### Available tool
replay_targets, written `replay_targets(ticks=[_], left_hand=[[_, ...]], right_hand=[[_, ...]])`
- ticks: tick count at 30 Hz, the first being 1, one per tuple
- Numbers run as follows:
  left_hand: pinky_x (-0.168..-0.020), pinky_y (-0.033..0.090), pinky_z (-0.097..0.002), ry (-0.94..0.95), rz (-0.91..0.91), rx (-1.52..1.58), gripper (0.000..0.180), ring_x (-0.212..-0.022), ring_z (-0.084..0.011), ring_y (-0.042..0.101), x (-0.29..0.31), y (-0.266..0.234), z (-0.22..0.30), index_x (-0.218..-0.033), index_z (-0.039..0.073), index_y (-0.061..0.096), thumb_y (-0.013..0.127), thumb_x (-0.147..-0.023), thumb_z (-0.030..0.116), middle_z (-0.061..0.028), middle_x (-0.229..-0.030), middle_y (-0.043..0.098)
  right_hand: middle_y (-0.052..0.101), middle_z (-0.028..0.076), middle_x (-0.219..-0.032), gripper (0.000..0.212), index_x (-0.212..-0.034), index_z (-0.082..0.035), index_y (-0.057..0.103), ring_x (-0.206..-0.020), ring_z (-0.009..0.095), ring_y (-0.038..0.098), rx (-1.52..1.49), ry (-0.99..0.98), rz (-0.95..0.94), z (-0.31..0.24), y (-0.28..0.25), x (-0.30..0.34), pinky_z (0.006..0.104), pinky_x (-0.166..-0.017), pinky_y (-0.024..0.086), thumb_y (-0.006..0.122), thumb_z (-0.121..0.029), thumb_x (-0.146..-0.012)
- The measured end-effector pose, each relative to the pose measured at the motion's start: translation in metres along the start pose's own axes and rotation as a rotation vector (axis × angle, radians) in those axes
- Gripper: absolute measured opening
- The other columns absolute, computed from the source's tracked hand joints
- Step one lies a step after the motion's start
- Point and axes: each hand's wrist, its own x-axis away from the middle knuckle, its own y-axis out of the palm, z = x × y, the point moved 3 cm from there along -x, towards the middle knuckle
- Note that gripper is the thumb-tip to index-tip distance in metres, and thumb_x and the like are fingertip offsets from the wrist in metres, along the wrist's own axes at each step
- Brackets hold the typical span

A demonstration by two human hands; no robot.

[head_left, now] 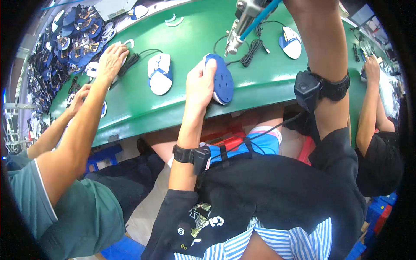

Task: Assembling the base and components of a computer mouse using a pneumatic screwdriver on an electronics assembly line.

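Note:
My left hand (201,83) is closed round a computer mouse (223,81), thumb over its edge. The mouse is held up with its blue underside, dotted with small holes, turned to the right; a white rim shows below. A metal powered screwdriver (242,30) with a blue hose comes down from the top edge, its tip just above and to the right of the mouse, apart from it. My right forearm (318,39) reaches up past the top edge, so my right hand is out of the picture. A bundled black cable (252,53) lies behind the mouse.
On the green work surface (186,102) lie a white-and-blue mouse (160,74) to the left and another mouse (291,43) to the right. A heap of blue mouse parts (76,41) stands far left. Co-workers' hands (113,60) work at left and at far right.

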Motion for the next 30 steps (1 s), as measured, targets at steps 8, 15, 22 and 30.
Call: replay_targets(ticks=[8,15,22,30], left_hand=[[-0.079,0.05,-0.0299,0.599,0.247,-0.678,0.037,-0.093,-0.017,0.064,0.004,-0.007,0.034,-0.12,-0.001,0.068,0.074,-0.092,0.022,-0.0084,-0.102,0.069],[-0.079,0.053,-0.0241,0.343,-0.091,-0.107,0.022,-0.091,-0.0128,0.065,0.025,-0.005,0.052,-0.112,-0.004,0.07,0.071,-0.092,0.004,-0.0083,-0.103,0.069],[-0.067,0.054,-0.0247,0.027,-0.085,0.354,0.021,-0.075,-0.0147,0.065,0.025,-0.008,0.032,-0.107,-0.004,0.068,0.072,-0.093,0.013,-0.0092,-0.09,0.069],[-0.061,0.051,-0.0165,-0.223,-0.209,0.894,0.024,-0.079,-0.0112,0.053,0.033,-0.004,0.02,-0.113,-0.002,0.057,0.06,-0.102,0.019,-0.0032,-0.092,0.052]], right_hand=[[0.04,-0.007,-0.059,0.049,-0.094,-0.004,0.05,-0.044,0.002,0.04,0.052,-0.032,-0.069,-0.017,-0.01,0.006,0.0181,-0.044,0.034,0.067,-0.051,-0.092],[0.041,-0.006,-0.061,0.053,-0.096,-0.003,0.05,-0.045,0.002,0.042,-0.061,0.049,-0.024,-0.017,0.014,0.015,0.018,-0.046,0.035,0.067,-0.052,-0.091],[0.041,-0.006,-0.06,0.057,-0.096,-0.002,0.051,-0.045,0.001,0.043,-0.029,-0.047,-0.086,-0.024,0.01,0.011,0.0175,-0.046,0.037,0.061,-0.058,-0.093],[0.041,-0.006,-0.06,0.057,-0.097,-0.002,0.051,-0.046,0.001,0.043,0.017,-0.044,-0.046,-0.021,0.02,0.014,0.0173,-0.046,0.037,0.06,-0.058,-0.094]])
